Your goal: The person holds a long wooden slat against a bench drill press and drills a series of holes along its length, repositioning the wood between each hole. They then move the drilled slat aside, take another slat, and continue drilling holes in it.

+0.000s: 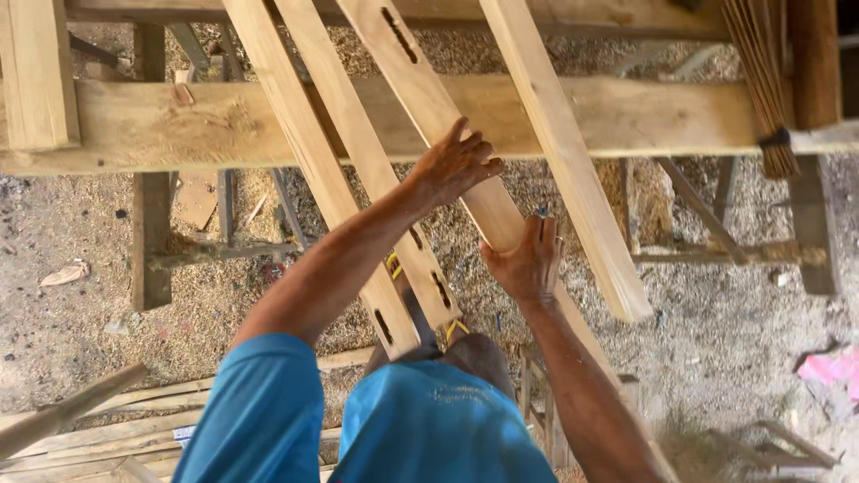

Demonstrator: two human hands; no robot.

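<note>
A person's left hand lies flat, fingers spread, on a long mortised plank leaning across a heavy beam, while the right hand curls loosely around its edge; stiff timber, probably weighty, best gripped along its edges.

Four slats leaning across a horizontal beam, running from 11 toward 5 o'clock. Left hand on the third, mortised slat; right hand at 5 o'clock of it, against the same slat. Fourth slat at 3 o'clock; sawdust-strewn ground beneath.
</note>
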